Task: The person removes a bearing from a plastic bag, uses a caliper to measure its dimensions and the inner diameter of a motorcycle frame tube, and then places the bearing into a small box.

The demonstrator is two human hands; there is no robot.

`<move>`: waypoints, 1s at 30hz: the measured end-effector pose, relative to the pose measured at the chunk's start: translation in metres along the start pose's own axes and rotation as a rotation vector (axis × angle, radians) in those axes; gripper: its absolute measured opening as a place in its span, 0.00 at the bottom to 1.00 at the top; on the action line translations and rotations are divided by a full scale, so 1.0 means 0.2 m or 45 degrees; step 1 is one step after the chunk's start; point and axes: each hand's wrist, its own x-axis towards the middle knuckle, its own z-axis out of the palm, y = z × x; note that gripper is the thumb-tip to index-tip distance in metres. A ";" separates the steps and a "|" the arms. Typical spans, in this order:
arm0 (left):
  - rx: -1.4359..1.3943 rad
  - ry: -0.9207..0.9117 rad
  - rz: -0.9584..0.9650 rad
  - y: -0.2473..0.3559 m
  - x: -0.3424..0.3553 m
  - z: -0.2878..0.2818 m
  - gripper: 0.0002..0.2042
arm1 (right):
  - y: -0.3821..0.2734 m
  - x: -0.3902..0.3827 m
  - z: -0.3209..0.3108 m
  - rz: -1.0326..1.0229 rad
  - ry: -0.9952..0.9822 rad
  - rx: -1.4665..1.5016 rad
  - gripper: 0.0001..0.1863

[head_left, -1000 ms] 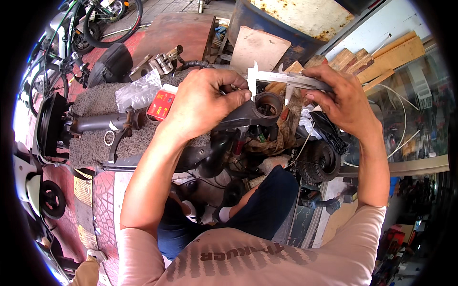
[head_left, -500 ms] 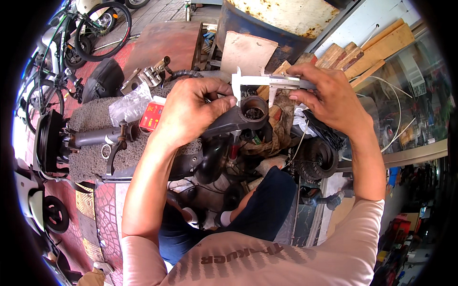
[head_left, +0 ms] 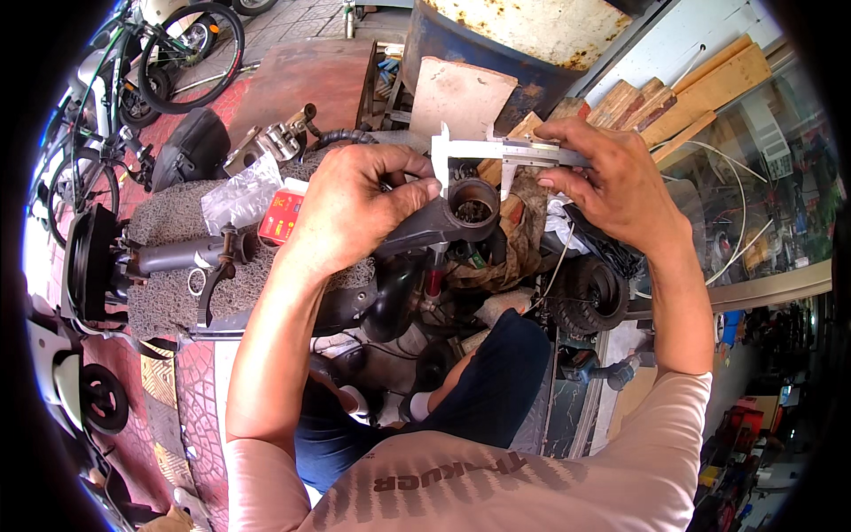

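My left hand (head_left: 355,204) is closed on a dark metal arm (head_left: 417,232) whose round hollow end (head_left: 474,211) faces up just beyond my fingertips. In my right hand (head_left: 612,182) is a silver vernier caliper (head_left: 496,151), gripped along its beam. The caliper lies level across the top of the hollow end, its jaws pointing down, one near my left thumb and the other toward the right of the ring; whether they touch it I cannot tell. A red box (head_left: 282,217) and a clear plastic bag (head_left: 238,195) are left of my left hand.
A speckled padded board (head_left: 177,301) holds a dark tube (head_left: 177,257). Behind are a rusty drum (head_left: 514,31), wood offcuts (head_left: 638,106) and a metal part (head_left: 266,146). A glass case (head_left: 753,204) and small tire (head_left: 589,297) are right; bicycles (head_left: 199,58) stand upper left.
The whole view has shifted slightly left and down since a second ago. Both hands and the caliper keep much the same arrangement over the hollow end, with almost no movement in the last half second.
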 end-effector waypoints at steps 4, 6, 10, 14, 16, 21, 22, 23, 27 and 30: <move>-0.003 -0.081 -0.138 0.04 0.00 -0.01 0.10 | 0.01 0.00 0.00 -0.002 -0.010 0.008 0.20; 0.003 -0.078 -0.140 0.04 0.00 -0.01 0.10 | 0.01 0.00 0.00 -0.002 -0.011 0.000 0.20; 0.018 -0.079 -0.142 0.04 0.00 -0.01 0.10 | 0.01 0.00 0.00 0.008 -0.013 0.021 0.20; 0.017 -0.082 -0.154 0.04 0.00 -0.02 0.10 | 0.00 0.00 -0.01 -0.010 -0.020 -0.035 0.20; 0.015 -0.081 -0.147 0.03 0.00 -0.02 0.10 | -0.01 0.01 -0.02 -0.001 -0.034 -0.058 0.20; 0.000 -0.071 -0.116 0.02 0.00 -0.01 0.10 | -0.01 0.00 0.00 0.002 0.028 -0.032 0.20; 0.003 -0.071 -0.118 0.02 0.00 -0.01 0.10 | -0.01 0.00 0.00 0.021 0.024 -0.021 0.20; 0.006 -0.070 -0.120 0.03 0.00 -0.01 0.10 | -0.01 0.00 0.00 0.021 0.021 -0.021 0.20; -0.006 -0.085 -0.127 0.02 0.00 -0.01 0.10 | -0.01 0.00 0.00 -0.006 0.030 -0.049 0.19; -0.027 -0.086 -0.115 0.02 0.00 -0.02 0.10 | -0.01 0.00 0.00 -0.020 0.033 -0.074 0.19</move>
